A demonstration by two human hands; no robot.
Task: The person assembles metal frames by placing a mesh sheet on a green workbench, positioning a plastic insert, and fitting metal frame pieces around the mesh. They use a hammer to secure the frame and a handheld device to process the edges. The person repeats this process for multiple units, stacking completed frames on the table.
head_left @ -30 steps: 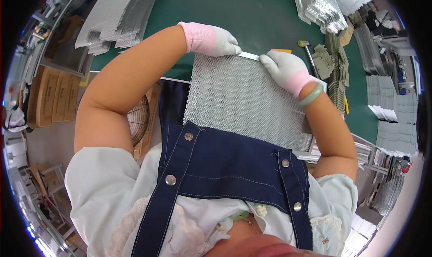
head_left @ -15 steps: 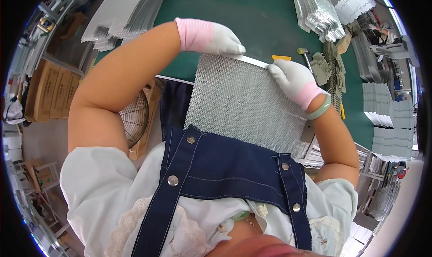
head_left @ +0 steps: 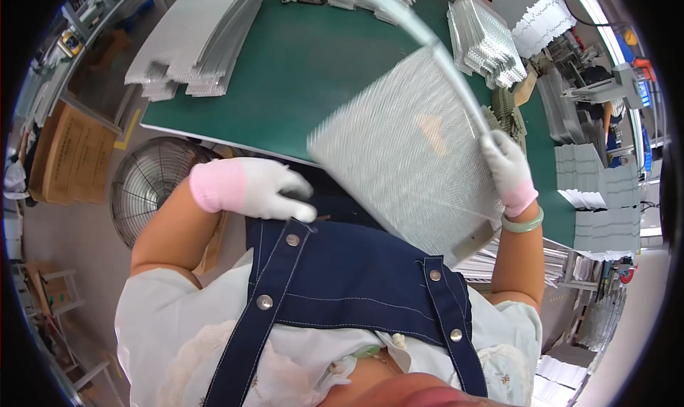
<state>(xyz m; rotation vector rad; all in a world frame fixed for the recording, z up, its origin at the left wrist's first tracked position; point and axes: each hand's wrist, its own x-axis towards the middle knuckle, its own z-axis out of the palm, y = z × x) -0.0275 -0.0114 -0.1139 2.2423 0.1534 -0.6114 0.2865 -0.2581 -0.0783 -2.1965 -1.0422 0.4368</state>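
Observation:
My right hand (head_left: 507, 166), in a white glove with a pink cuff, is closed on the end of a long silvery strip (head_left: 456, 79) at the edge of a grey metal mesh sheet (head_left: 399, 143). The sheet slants over the front edge of the green table (head_left: 313, 65); its lower corner is close to my apron. Motion smears both strip and mesh. In front of my apron, left of the sheet, my gloved left hand (head_left: 260, 189) is open, fingers and thumb apart, holding nothing. An orange-yellow piece shows faintly through the mesh.
Stacked pale sheets (head_left: 196, 36) lie at the table's left, and a mesh stack (head_left: 488, 43) at its far right. More pale stacks (head_left: 605, 193) stand along the right side. A round fan (head_left: 153, 186) and cardboard boxes (head_left: 82, 150) are on the floor at left.
My left hand has let go of the sheet's top edge and come down toward my apron. The sheet has turned clockwise, with my right hand still on the strip.

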